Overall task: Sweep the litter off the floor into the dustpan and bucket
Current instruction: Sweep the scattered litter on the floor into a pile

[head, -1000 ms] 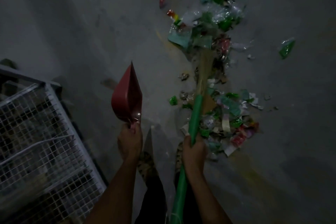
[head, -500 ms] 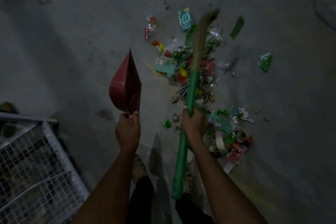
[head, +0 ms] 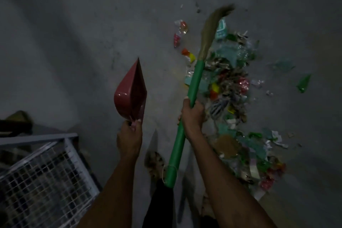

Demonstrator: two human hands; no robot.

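Wire-mesh cage [head: 42, 177]: stood at my lower left, pale metal frame, fine square grid on its top and side panels, one corner nearest my feet. Contents too dim to make out.

Dark object [head: 15, 123]: lay just beyond the cage at the left edge, low and blurred, a dull olive patch on top; I could not tell what it was.

Patterned shoe [head: 155, 163]: on my foot, spotted, below it my black trouser leg [head: 159, 203].

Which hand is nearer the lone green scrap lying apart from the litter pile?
Right. The right hand grips the broom beside the pile, closer to the green scrap; the left hand holds the dustpan, farther off.
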